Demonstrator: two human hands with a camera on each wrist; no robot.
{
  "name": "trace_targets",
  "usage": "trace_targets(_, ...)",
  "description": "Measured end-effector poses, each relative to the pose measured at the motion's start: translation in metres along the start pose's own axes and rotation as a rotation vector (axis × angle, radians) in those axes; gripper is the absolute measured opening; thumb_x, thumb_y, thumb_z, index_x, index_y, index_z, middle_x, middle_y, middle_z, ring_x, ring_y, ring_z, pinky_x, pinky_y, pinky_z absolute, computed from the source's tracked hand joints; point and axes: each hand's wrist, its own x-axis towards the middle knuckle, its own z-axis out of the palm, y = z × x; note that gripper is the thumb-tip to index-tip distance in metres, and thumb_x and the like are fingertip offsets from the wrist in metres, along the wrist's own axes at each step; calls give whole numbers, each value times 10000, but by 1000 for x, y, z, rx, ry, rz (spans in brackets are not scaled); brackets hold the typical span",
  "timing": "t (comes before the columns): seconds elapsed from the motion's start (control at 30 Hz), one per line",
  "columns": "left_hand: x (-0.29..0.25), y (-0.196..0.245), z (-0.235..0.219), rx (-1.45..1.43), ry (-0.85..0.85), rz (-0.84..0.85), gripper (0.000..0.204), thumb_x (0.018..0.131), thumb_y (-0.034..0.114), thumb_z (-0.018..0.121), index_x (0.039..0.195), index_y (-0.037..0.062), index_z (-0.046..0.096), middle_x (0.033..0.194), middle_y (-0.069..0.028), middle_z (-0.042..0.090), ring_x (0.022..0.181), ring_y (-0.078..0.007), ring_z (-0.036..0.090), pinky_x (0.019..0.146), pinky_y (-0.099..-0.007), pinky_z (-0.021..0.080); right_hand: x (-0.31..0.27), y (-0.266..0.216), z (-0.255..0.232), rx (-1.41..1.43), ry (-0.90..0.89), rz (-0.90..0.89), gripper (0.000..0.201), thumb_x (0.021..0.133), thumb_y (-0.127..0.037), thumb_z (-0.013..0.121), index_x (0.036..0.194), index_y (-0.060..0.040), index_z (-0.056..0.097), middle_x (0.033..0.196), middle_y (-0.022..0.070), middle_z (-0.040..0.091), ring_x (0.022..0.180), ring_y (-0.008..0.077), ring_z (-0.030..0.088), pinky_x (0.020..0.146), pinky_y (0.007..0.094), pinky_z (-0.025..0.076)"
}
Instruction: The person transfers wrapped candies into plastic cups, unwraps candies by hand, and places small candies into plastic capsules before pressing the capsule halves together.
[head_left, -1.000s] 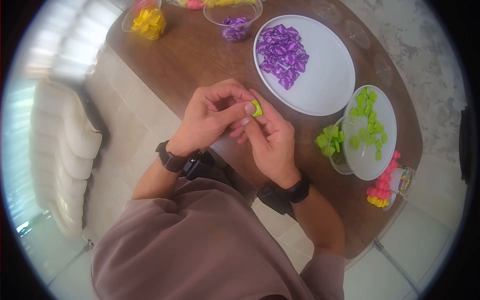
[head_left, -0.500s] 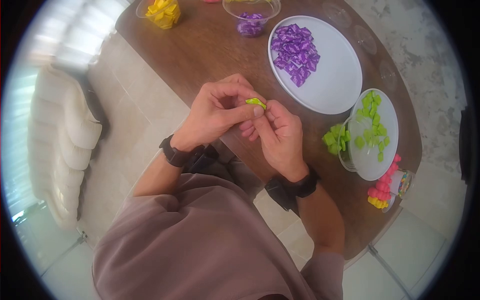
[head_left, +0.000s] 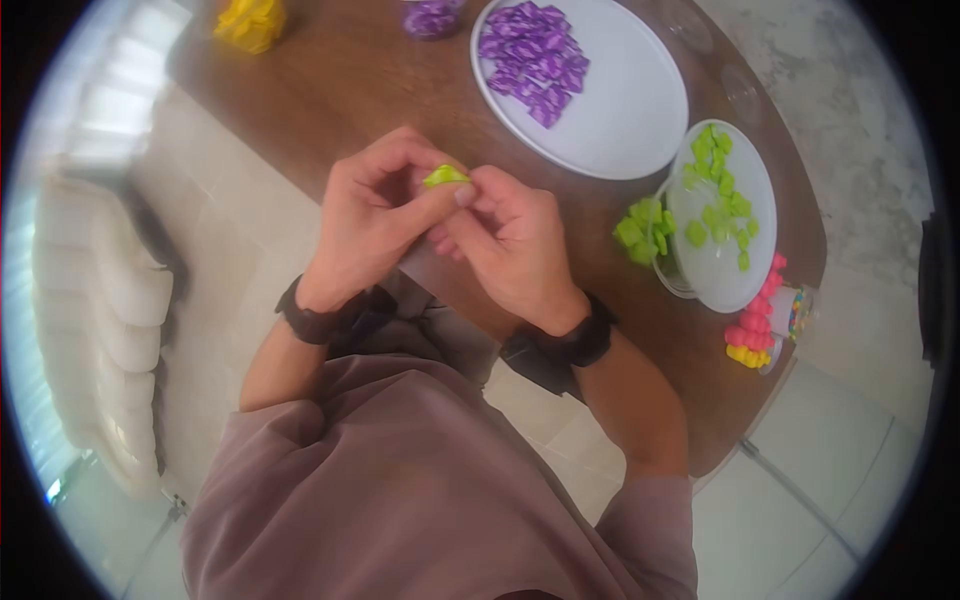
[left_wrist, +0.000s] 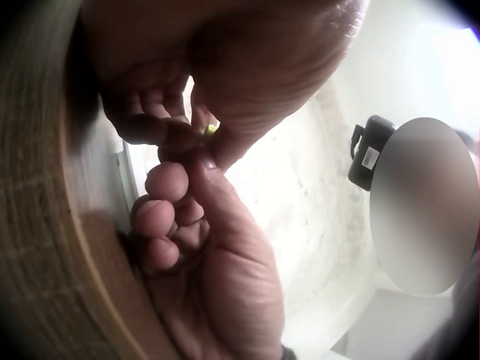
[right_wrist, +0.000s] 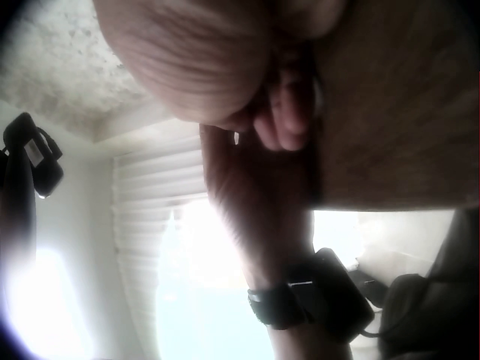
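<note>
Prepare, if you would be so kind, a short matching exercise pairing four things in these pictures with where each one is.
Things:
1. single green piece
2. purple pile
3. pink cluster
4. white padded seat

Places:
A. off the table, at the left of the head view
B. heaped on the larger white plate
C. near the table's right-hand edge in the head view
D. held by the fingers of the left hand

Pairs: 1-D, 2-B, 3-C, 4-A

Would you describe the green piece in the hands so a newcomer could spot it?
Start at the brown table; at its near edge, the left hand and right hand meet. The left hand pinches the green piece, the only green one visibly held.
</note>
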Motion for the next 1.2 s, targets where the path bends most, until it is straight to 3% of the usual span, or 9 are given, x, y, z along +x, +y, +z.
trace_targets(0.07, 0, -1, 1, 124, 26, 64, 45, 924, -62, 706, 953, -36, 683, 900, -38, 625, 699, -89, 624, 583, -229, 497, 1, 6, 0, 4, -2, -57, 81, 941, -36, 665, 961, 38, 638, 768, 146, 735, 707, 198, 750, 629, 306, 556)
trace_targets(0.1, 0, 2, 2, 102, 38, 34, 51, 920, -58, 712, 948, -28, 680, 913, -39, 632, 720, -87, 623, 613, -236, 499, 1, 4, 0, -8, 0, -83, 87, 925, -50, 679, 949, 26, 642, 764, 160, 726, 703, 250, 751, 624, 325, 553)
trace_targets(0.23, 0, -4, -6, 103, 120, 97, 69, 900, -57, 730, 948, -16, 703, 946, -38, 648, 845, -103, 624, 749, -259, 497, 2, 5, 0, -13, -20, -117, 93, 924, -62, 682, 942, 24, 652, 780, 165, 727, 706, 275, 745, 620, 346, 548)
trace_targets(0.4, -1, -6, -13, 98, 164, 140, 90, 885, -59, 740, 958, -6, 736, 984, -52, 647, 859, -117, 622, 759, -253, 495, 1, 4, 2, -39, -30, -153, 92, 920, -63, 691, 922, 19, 650, 792, 174, 721, 691, 281, 734, 609, 345, 539)
trace_targets(0.6, -3, -5, -10, 71, 41, 113, 177, 829, -113, 755, 971, -8, 752, 1037, -68, 620, 895, -118, 623, 768, -248, 499, -1, 5, 1, -77, -31, -144, 94, 896, -39, 708, 899, 18, 633, 785, 180, 704, 677, 273, 724, 599, 330, 532)
trace_targets(0.77, -2, -4, -7, 71, 44, 103, 229, 786, -142, 783, 926, 7, 682, 1007, -63, 598, 886, -104, 582, 771, -256, 507, -1, 3, -2, -125, -51, -92, 90, 888, -31, 704, 909, 21, 632, 785, 185, 702, 679, 271, 725, 605, 327, 528)
trace_targets(1.0, 0, -12, -13, 144, 35, 208, 207, 779, -151, 784, 896, 5, 714, 1010, -70, 608, 897, -120, 601, 774, -261, 515, -1, 7, -1, -110, -37, -117, 92, 886, -31, 702, 929, 18, 638, 784, 185, 701, 681, 274, 725, 607, 329, 528)
trace_targets(1.1, 5, -12, -11, 136, 27, 244, 150, 800, -118, 795, 878, -13, 722, 1024, -70, 614, 819, -93, 595, 685, -236, 483, 0, 5, -2, -116, -28, -119, 87, 894, -37, 702, 931, 15, 643, 787, 184, 704, 691, 281, 730, 615, 334, 536)
trace_targets(1.2, 6, -6, -8, 115, 25, 192, 148, 811, -109, 790, 894, -16, 711, 1015, -70, 620, 827, -98, 599, 694, -242, 490, 0, 4, 1, -84, -13, -121, 85, 904, -47, 703, 940, 13, 655, 795, 184, 708, 701, 294, 734, 619, 343, 543)
